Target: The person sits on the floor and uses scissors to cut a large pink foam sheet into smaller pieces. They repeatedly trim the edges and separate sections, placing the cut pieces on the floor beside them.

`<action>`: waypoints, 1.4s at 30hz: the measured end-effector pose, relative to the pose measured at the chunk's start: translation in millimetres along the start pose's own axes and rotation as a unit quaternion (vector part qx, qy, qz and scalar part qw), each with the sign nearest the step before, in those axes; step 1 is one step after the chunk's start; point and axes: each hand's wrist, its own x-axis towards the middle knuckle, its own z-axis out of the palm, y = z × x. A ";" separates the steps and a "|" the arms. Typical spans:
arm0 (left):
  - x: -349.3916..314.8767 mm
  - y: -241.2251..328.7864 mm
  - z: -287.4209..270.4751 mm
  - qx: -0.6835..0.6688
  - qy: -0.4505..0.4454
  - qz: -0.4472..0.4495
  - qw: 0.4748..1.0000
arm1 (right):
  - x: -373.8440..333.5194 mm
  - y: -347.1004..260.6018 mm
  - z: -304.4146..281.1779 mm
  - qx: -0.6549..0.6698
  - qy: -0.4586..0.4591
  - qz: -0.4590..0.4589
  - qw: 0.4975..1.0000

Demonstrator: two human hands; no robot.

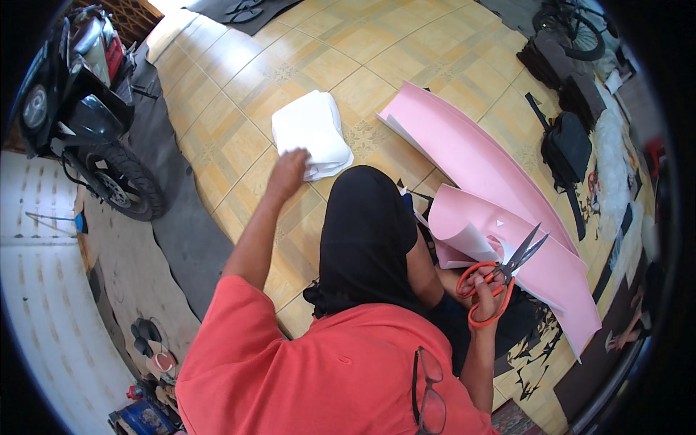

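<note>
My right hand is closed round the orange handles of a pair of scissors. Their dark blades stand apart and point up and to the right, over pink sheet material. That pink sheet has a white underside and lies in long, curling pieces on the floor to my right; one piece rolls up beside my leg. My left hand is at the near left edge of a stack of white, rounded sheets. Its fingers are blurred, so their grip is unclear.
A motorcycle stands at the left on dark matting. To the right lie a black bag with straps, clear plastic wrapping and small black scraps. Eyeglasses hang at my shirt. Sandals rest at the far edge.
</note>
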 end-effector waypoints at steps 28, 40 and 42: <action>19.9 367.5 -4.2 -0.178 -0.105 0.265 0.942 | -26.3 38.3 -70.0 -0.143 0.332 -0.108 0.926; -3.4 360.2 -6.6 -0.115 -0.081 0.330 0.933 | 4.8 47.0 -69.9 -0.135 0.281 -0.101 0.945; -12.6 369.4 -16.3 -0.107 -0.055 0.304 0.945 | -7.7 26.8 -81.1 -0.062 0.294 -0.084 0.950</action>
